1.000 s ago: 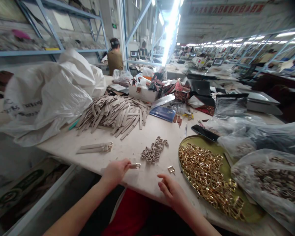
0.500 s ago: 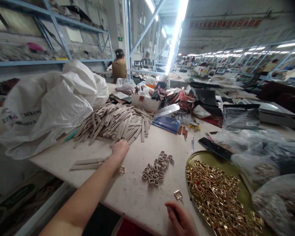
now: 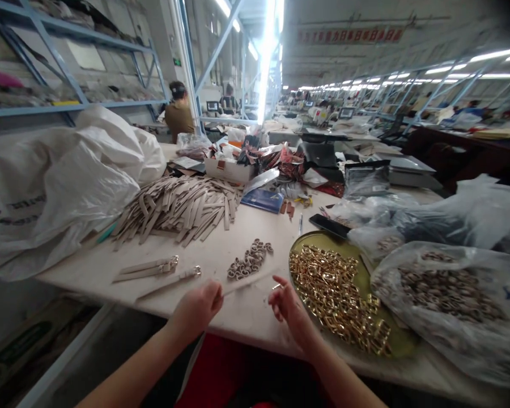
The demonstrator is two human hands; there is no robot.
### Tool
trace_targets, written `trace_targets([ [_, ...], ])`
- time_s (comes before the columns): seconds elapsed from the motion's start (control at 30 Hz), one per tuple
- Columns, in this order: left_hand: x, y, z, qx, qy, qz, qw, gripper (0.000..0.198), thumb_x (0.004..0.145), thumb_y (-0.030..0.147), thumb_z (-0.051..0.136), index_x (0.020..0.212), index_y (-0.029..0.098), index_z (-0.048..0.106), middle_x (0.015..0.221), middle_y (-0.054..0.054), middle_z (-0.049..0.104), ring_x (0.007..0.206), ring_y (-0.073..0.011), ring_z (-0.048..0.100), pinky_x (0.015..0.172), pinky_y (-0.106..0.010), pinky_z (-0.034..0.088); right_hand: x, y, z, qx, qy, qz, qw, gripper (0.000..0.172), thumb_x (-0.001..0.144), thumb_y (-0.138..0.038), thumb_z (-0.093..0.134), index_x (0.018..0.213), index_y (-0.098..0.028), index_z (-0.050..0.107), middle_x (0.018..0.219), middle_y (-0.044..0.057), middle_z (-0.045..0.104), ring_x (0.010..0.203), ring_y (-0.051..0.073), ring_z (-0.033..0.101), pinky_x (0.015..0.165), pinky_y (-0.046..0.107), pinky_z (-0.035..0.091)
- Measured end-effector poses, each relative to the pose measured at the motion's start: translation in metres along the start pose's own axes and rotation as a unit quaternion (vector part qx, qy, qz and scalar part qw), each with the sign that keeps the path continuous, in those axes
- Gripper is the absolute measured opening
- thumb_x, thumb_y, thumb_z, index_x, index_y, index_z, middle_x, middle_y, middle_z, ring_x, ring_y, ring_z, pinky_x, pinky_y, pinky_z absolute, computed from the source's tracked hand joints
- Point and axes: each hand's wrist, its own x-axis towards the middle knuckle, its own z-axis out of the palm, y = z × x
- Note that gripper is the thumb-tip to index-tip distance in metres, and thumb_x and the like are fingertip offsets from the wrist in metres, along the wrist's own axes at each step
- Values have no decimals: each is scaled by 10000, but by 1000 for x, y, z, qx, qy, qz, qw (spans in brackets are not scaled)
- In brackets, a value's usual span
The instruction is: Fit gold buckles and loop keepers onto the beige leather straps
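My left hand [image 3: 204,303] is closed around one end of a thin beige strap [image 3: 247,282], which stretches right above the table. My right hand [image 3: 287,303] is beside the tray of buckles, its index finger stretched out and the fingers apart. A small shiny buckle [image 3: 276,287] shows at its fingertips; the hand partly hides it. Several beige loops [image 3: 250,259] lie grouped beyond the strap. Left of them rest straps fitted with gold buckles [image 3: 147,268]. Farther back is a large heap of loose straps [image 3: 181,208].
A round tray [image 3: 363,272] full of gold buckles [image 3: 331,294] stands at the right. Beside it sits a clear bag of loops [image 3: 446,286]. A large white sack [image 3: 68,175] slumps at the left. A blue packet [image 3: 262,200] and a pen [image 3: 300,224] lie farther back.
My left hand has come back from the strap heap toward me with a strap. My right hand has moved forward to the buckle. The view has shifted right.
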Motion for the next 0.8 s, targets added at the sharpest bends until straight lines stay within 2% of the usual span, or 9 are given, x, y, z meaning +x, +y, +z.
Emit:
trace_targets([
  [0.07,-26,16,10,-16,-30,28,999,105,779,149,411,728,199,488,700,-33,590,692,-176,564,645,-267,402,-3,-9,-2,41,21,21,999,352,814,-509,446,964,-191,461,560,-68,440,395,65,338,368,180,250],
  [0.13,-44,29,15,-70,-44,10,996,114,785,166,421,837,192,519,782,-51,617,757,-189,577,699,-289,423,-7,-15,-3,27,24,21,999,270,772,-447,547,819,-191,475,522,-90,368,399,56,315,370,175,230],
  [0.2,-53,40,16,-162,-62,-22,985,209,785,225,464,984,189,513,885,-59,633,814,-195,585,742,-298,437,-12,-17,-4,3,18,10,1000,248,759,-419,571,790,-189,484,526,-89,360,413,57,320,376,177,235],
  [0.27,-58,50,13,-252,-95,-43,962,264,772,270,498,1023,191,522,929,-52,639,829,-192,586,753,-291,445,-15,-17,-4,-11,20,-1,1000,239,761,-409,569,825,-191,494,544,-85,378,423,59,327,379,181,241],
  [0.37,-62,59,8,-336,-135,-62,930,230,774,271,483,970,185,567,892,-33,653,797,-179,586,732,-269,448,-16,-14,-5,-16,39,-3,999,231,767,-399,560,857,-198,490,569,-81,398,417,56,323,372,183,234],
  [0.6,-61,58,8,-410,-162,-90,893,246,767,249,478,986,177,566,852,-22,640,758,-167,583,706,-268,442,-12,-5,3,-29,59,21,998,231,766,-397,556,856,-195,489,575,-83,396,415,51,331,374,180,253],
  [0.67,-55,59,12,-464,-203,-103,856,268,783,271,464,1018,170,542,795,-16,620,670,-148,582,628,-259,447,-10,-4,11,-47,48,24,997,228,766,-389,557,859,-193,487,570,-83,394,424,55,344,385,182,266],
  [0.73,-47,60,19,-526,-244,-130,804,263,806,293,431,1006,148,520,723,-4,591,568,-119,563,538,-234,428,-6,-4,21,-74,11,30,997,223,781,-388,537,873,-189,491,559,-80,398,436,67,370,400,189,288],
  [0.8,-39,58,27,-576,-240,-172,762,233,821,298,401,952,135,502,669,11,562,503,-90,535,490,-208,400,2,-5,27,-108,-20,31,994,237,823,-399,465,916,-183,495,564,-66,424,456,87,409,419,203,320],
])
